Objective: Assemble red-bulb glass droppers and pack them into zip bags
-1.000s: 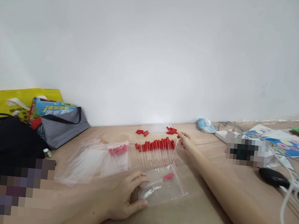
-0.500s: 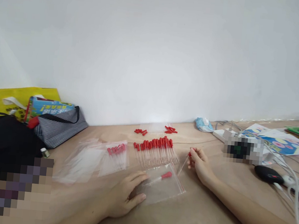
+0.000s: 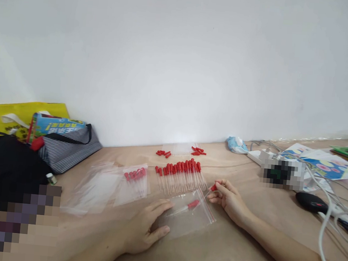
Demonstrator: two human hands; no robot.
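Note:
My left hand [image 3: 148,226] lies over the left edge of a clear zip bag [image 3: 183,225], thumb and fingers spread apart. Inside that bag is one dropper [image 3: 194,204] with a red rubber bulb and a clear tube. At the bag's zip end, my right hand [image 3: 230,199] pinches a second dropper [image 3: 213,187] by its red bulb, its tube pointing down and left toward the bag's opening. Just beyond the bag lies a row of several red-bulbed droppers [image 3: 182,174]. To the left, a filled zip bag [image 3: 132,184] holds several droppers.
Flat clear bags [image 3: 97,189] lie left of the filled one. Loose red bulbs [image 3: 199,151] sit near the wall. A striped bag [image 3: 70,149] and a black bag [image 3: 10,168] stand at left. Cables [image 3: 324,227], a black mouse-like object [image 3: 311,202] and papers [image 3: 327,163] occupy the right.
My right hand has moved left and slightly down with its dropper, bringing the tube to the zip end of the bag. My left hand has stayed in place.

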